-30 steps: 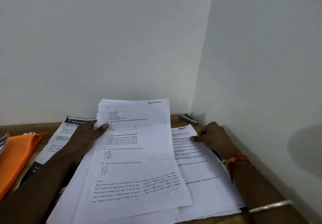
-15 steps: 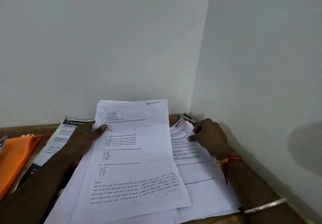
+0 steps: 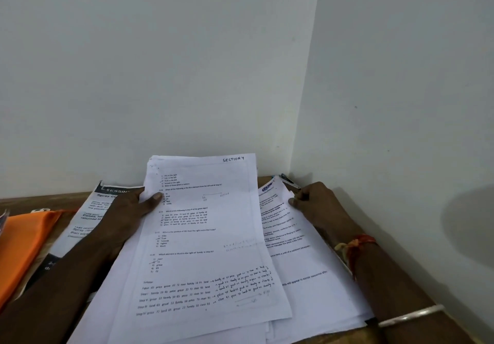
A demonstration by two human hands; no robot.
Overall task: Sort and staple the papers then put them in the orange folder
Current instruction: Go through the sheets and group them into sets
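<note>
My right hand [image 3: 319,204] has slid up from lying flat on the sheet [image 3: 296,239] under it to that sheet's far corner, where my fingers now pinch the edge. The corner has risen off the pile and bends toward the stack [image 3: 203,236] in my left hand [image 3: 128,210]. It now hides most of the stapler [image 3: 288,180] just beyond my right fingertips.

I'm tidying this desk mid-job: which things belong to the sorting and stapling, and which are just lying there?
Part of the job: SECTION 4 sheet, held by the left hand; right-hand sheet, pinched by the right hand; stapler; orange folder.
Lying about: newspaper under the left arm.
</note>
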